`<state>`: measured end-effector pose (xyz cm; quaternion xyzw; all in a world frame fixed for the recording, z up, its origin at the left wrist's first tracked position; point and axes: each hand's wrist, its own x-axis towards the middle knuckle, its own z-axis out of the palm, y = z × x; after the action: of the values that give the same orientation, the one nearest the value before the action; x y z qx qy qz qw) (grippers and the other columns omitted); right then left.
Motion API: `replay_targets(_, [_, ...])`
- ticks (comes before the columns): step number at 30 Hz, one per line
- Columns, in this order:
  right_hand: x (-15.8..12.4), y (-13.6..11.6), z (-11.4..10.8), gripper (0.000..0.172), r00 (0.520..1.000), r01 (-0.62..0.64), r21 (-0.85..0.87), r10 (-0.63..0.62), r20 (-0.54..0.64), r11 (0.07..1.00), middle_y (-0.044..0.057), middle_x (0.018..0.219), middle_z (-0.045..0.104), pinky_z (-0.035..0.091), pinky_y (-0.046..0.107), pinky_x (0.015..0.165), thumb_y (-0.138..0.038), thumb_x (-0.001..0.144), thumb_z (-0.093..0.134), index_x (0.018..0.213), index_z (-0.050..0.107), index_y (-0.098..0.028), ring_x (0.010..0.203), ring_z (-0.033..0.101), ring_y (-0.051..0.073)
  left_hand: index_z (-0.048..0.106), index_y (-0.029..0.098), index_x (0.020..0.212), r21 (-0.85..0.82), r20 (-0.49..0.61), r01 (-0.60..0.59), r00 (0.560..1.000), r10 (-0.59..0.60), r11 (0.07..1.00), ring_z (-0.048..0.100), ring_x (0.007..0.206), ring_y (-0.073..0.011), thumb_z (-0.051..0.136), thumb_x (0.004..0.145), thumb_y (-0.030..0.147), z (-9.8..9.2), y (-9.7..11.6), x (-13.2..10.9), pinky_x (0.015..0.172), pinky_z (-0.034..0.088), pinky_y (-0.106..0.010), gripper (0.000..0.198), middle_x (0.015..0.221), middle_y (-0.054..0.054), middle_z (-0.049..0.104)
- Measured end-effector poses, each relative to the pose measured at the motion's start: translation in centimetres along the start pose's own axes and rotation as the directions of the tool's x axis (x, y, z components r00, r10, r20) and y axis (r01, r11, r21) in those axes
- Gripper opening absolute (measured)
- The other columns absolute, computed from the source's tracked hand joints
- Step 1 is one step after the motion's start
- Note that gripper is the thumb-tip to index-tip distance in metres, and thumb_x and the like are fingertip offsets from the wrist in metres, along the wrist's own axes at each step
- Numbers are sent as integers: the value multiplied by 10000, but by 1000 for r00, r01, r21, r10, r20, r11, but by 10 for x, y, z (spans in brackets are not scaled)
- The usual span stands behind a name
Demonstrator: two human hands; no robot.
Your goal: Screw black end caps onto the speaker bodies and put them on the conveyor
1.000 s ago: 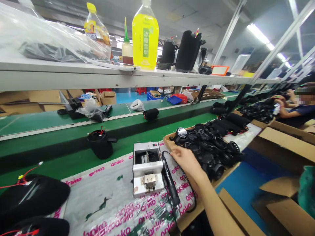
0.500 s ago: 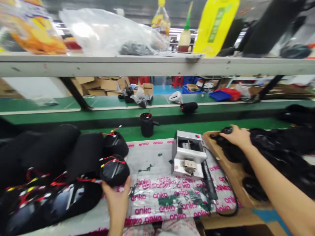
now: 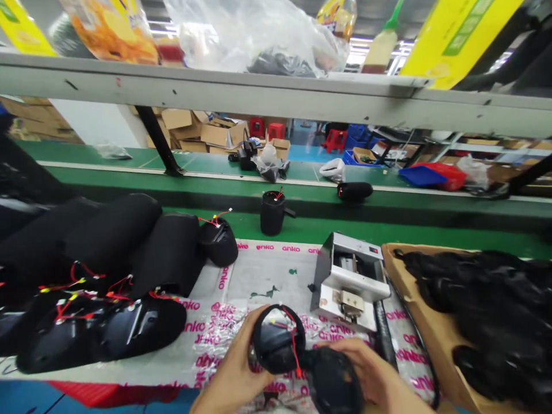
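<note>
1. Left grip (image 3: 230, 368), a bare hand, curled tight around a round black plastic speaker part with a thin red wire (image 3: 276, 345).
2. Right grip (image 3: 362, 368), also a bare hand, closed on the fat, dark, rounded end (image 3: 334, 382) of that same part.
3. Black part up in both hands, just over the front of a long desk with a shiny white plastic sheet with pink letters (image 3: 271, 270).
4. On the desk, left of the hands, a big heap of long, soft, black foam tubes with red and yellow wires (image 3: 112, 236).
5. At the end of that heap, touching it, a small, shiny, round black piece with red wires (image 3: 218, 242).
6. Just past the hands, a silver metal box machine (image 3: 349, 282).
7. Right beside that box, a long black electric screwdriver (image 3: 383, 333).
8. Farther right, a brown cardboard tray (image 3: 414, 299) full of black round parts (image 3: 487, 310).
9. Behind the desk, a green moving belt (image 3: 366, 230) with a black cup standing upright, red wires on top (image 3: 272, 213).
10. High above everything, a long white shelf (image 3: 259, 86) with a clear plastic bag (image 3: 259, 34).
</note>
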<state>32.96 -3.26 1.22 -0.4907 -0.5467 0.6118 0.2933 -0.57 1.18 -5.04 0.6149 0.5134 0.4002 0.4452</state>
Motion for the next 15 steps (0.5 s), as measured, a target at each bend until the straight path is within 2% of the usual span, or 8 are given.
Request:
replay_targets(1, [9,13,18,730,998,40,-38,-42,-52,998,88,1489,743,662,616,1060,-374,741,884,1428,685,-517,1374,724,453,576,301,1611,-10,106,-30,994,31,1000,649,1486,-412,973,762,256,-6,6,3,1264,538,-545,939,1607,-139,666])
replay_targets(2, [16,26,29,737,992,59,-71,-66,-111,996,90,1515,725,610,636,1144,-334,749,861,1442,662,-489,1418,697,441,535,303,1651,-21,197,-46,979,49,999,601,1538,-412,955,802,258,-12,12,7,1297,498,-555,949,1661,-146,617])
replay_targets(4, [24,45,40,767,975,70,-138,-97,-201,988,127,1621,635,393,707,1326,-263,784,810,1513,610,-396,1560,567,436,425,318,1727,-18,305,-54,951,57,998,496,1623,-420,957,830,289,-25,26,10,1346,419,-582,1043,1759,-154,501])
replay_targets(6, [23,56,41,797,954,82,-262,-151,-258,962,157,1741,493,209,761,1380,-197,836,729,1599,539,-330,1668,411,426,298,350,1777,28,304,-79,950,67,997,434,1657,-437,1005,782,307,-33,42,9,1356,389,-613,1221,1815,-159,404])
replay_targets(8, [19,59,44,868,927,105,-427,-244,-285,898,144,1814,373,220,789,1366,-148,858,656,1677,446,-343,1708,325,412,305,353,1754,96,205,-163,969,141,982,464,1635,-456,1046,711,291,-36,60,5,1326,440,-631,1281,1803,-183,407])
replay_targets(11, [19,53,57,994,911,68,-566,-282,-300,821,95,1853,295,281,801,1342,-181,844,714,1740,354,-416,1714,274,441,617,306,1378,254,51,-353,934,352,900,598,1515,-422,962,771,228,-31,87,5,1206,569,-569,702,1615,-176,595])
replay_targets(13, [26,47,65,932,915,25,-527,-232,-329,849,94,1813,387,262,813,1340,-263,837,796,1699,473,-411,1677,321,487,641,279,1004,359,17,-462,872,489,811,671,1395,-373,859,854,176,-24,102,11,1124,583,-505,284,1378,-126,712])
replay_targets(15, [33,42,69,762,910,13,-447,-196,-366,895,126,1716,526,250,817,1337,-328,864,807,1602,623,-364,1621,411,502,585,265,851,415,29,-526,824,567,743,709,1284,-336,794,919,151,-18,112,18,1081,542,-469,248,1164,-80,757])
